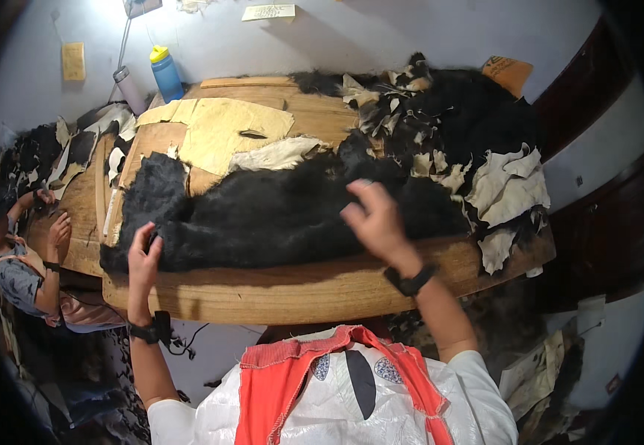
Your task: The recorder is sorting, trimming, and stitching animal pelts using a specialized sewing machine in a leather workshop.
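A long piece of black fur (262, 215) stretches across the near half of the wooden table, with a squarer flap of it at its left end. My left hand (144, 259) is at that left end, fingers parted and curved against the fur near its front edge. Over the right part of the fur is my right hand (375, 222), open with the fingers apart and slightly blurred; whether it touches the pile I cannot tell. Behind the fur lies a cream pattern sheet (225, 126) with a small slot, beside a pale strip of hide (281, 154).
Black fur scraps and pale hide pieces (511, 185) are heaped on the table's (299, 300) right side. A blue bottle (166, 78) with a yellow lid and a pale tumbler (129, 93) stand at the back left. At far left a co-worker (21, 274) handles something small.
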`<state>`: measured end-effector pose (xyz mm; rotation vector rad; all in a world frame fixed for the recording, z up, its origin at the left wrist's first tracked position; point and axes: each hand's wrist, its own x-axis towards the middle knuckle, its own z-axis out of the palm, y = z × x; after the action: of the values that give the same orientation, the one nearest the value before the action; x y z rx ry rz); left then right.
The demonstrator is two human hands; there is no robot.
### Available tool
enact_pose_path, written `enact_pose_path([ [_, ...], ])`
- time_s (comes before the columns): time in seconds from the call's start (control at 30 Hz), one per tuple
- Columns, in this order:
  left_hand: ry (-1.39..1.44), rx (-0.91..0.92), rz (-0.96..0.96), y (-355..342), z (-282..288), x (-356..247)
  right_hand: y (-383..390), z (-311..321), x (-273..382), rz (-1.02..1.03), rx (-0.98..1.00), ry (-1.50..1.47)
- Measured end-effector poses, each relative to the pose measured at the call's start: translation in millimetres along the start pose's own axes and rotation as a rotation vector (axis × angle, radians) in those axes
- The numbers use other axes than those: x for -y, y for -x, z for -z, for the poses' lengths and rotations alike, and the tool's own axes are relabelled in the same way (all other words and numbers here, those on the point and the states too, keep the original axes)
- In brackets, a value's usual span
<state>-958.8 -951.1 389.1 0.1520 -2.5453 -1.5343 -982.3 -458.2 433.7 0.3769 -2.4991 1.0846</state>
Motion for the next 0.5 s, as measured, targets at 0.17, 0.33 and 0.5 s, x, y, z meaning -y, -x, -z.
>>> enact_pose_path([
  [0.17,-0.361,0.140,-0.117,25.7,-14.6,-1.5,50.9,-91.4,41.8,0.367,0.525,0.471],
  [0.33,-0.565,0.083,-0.204,46.1,-9.9,0.8,-4.7,-121.9,12.7,0.031,0.486,0.111],
  [0.5,-0.369,-0.119,-0.299,64.1,-28.1,-27.5,-51.2,-69.5,-54.2,-0.187,-0.379,-0.365],
])
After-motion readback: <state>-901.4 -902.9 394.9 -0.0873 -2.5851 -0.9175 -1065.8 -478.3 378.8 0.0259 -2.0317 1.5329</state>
